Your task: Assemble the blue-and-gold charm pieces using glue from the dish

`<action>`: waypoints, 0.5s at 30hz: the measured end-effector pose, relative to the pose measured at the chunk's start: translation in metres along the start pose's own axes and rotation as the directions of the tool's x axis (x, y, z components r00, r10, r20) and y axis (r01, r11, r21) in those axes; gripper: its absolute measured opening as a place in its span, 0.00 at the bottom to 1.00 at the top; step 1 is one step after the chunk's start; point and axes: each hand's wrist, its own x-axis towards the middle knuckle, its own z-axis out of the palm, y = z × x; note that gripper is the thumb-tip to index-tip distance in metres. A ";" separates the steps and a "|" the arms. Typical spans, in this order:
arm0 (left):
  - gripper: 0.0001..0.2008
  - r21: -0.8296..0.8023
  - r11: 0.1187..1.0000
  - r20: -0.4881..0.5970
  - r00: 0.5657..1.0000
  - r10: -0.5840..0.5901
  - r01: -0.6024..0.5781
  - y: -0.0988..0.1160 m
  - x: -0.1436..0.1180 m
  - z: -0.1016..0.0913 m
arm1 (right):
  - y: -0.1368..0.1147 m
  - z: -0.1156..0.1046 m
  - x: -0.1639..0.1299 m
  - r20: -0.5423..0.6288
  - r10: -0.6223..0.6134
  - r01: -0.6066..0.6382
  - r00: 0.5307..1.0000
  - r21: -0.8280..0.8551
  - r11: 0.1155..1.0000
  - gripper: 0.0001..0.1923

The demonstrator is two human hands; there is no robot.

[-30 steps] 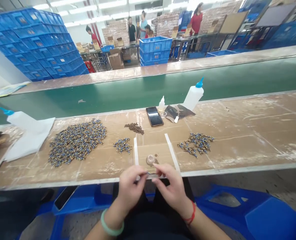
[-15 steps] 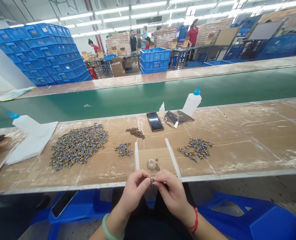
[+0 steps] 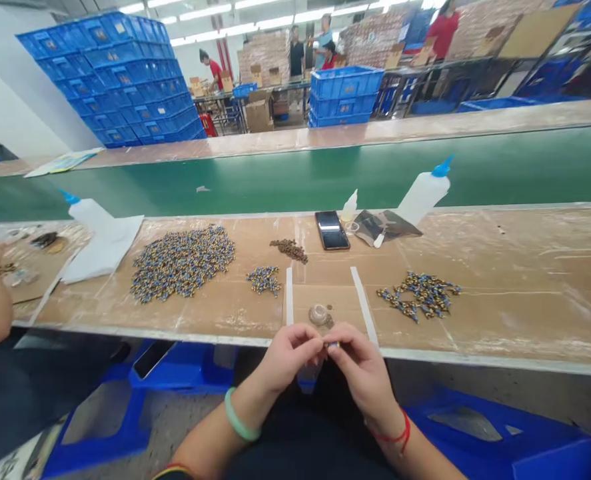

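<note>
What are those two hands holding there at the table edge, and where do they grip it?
A tiny part, pinched at its two ends between the fingertips of the left hand and the right hand. It is too small to tell what it is.

Green belt (image 3: pixel 285 180), blue crates (image 3: pixel 125 73), blue-gold parts (image 3: pixel 182 260).

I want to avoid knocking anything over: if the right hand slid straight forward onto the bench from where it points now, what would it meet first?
Most likely the small clear cap just past the bench edge, sitting between the two white strips. The right hand pinches a tiny part with the left hand. Depth is hard to judge.
</note>
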 end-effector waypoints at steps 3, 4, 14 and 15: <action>0.15 0.375 0.924 -0.158 0.977 0.144 -0.076 0.011 0.007 -0.028 | 0.008 -0.023 -0.008 -0.113 0.056 -0.063 0.992 -0.054 0.997 0.05; 0.11 0.520 0.852 -0.222 0.954 0.199 -0.057 0.013 0.010 -0.043 | 0.010 -0.031 -0.011 -0.156 0.068 -0.079 0.985 -0.067 0.995 0.05; 0.05 0.835 0.530 -0.364 0.872 0.326 0.151 0.008 0.030 -0.129 | 0.007 -0.039 -0.015 -0.293 0.130 -0.144 0.947 -0.027 0.989 0.08; 0.06 0.840 0.522 -0.358 0.873 0.332 0.146 0.008 0.033 -0.128 | 0.006 -0.038 -0.015 -0.292 0.135 -0.147 0.947 -0.019 0.989 0.08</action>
